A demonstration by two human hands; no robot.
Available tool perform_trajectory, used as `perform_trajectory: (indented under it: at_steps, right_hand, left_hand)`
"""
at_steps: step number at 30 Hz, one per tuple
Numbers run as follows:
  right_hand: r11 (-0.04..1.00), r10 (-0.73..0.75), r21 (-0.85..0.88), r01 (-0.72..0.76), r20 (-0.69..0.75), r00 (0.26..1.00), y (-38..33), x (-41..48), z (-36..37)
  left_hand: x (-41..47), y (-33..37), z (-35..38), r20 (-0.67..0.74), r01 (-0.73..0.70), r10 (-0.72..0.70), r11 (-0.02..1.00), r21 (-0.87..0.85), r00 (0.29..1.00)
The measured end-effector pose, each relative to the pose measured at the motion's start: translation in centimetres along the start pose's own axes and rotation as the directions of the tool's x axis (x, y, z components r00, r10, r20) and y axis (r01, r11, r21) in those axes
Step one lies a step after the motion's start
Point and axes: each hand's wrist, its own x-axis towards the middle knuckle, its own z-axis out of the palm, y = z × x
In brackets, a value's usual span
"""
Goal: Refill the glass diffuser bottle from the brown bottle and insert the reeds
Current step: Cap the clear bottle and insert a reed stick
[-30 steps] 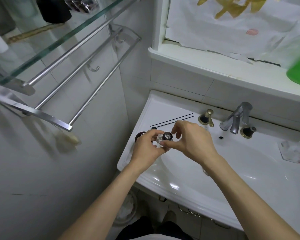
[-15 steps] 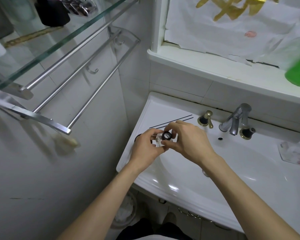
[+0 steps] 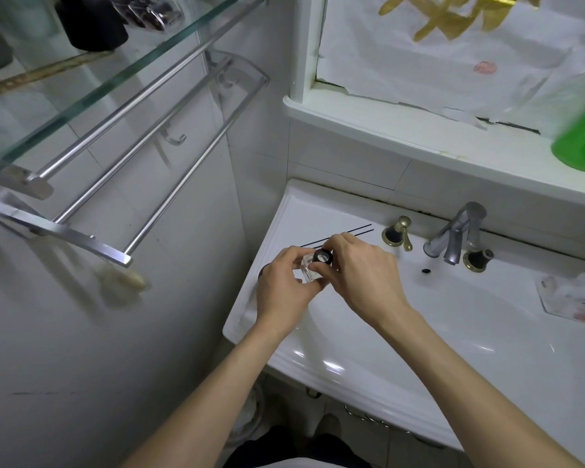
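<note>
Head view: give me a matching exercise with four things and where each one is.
Things:
1. glass bottle
2. reeds
3. green bottle
4. tap

Places:
A. on the window ledge, far right
B. held between both hands
C. at the sink's back rim, right of the hands
D. flat on the sink's rim, behind the hands

Pairs: 1-B, 2-D, 3-A, 4-C

The clear, square glass diffuser bottle point(image 3: 309, 271) is sitting tilted between both hands, its black threaded collar point(image 3: 323, 256) pointing up-right. Two thin black reeds point(image 3: 345, 233) are lying side by side just beyond the hands.
</note>
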Motion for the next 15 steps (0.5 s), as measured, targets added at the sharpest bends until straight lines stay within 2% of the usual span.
perform_trajectory:
  at_steps: [5,8,11,15]
  right_hand:
    - [0.996,0.036,0.086,-0.029,-0.082,0.996,0.3,-0.5,0.6]
    - [0.989,0.060,0.135,-0.053,-0.047,0.997,0.8,-0.2,0.6]
    - [0.952,0.110,0.291,-0.097,-0.029,0.993,1.2,-0.1,0.2]
    - [0.876,0.231,0.459,-0.146,-0.134,0.964,2.8,0.2,0.5]
  left_hand:
    - [0.1,0.3,0.0,-0.013,-0.026,0.026,0.999,0.037,1.000]
    - [0.3,0.4,-0.2,0.000,-0.034,0.034,0.999,0.043,0.999]
    - [0.9,0.3,-0.4,0.012,-0.039,0.039,0.999,0.032,0.999]
    - [1.6,0.6,-1.2,0.013,-0.044,0.044,0.999,-0.003,0.999]
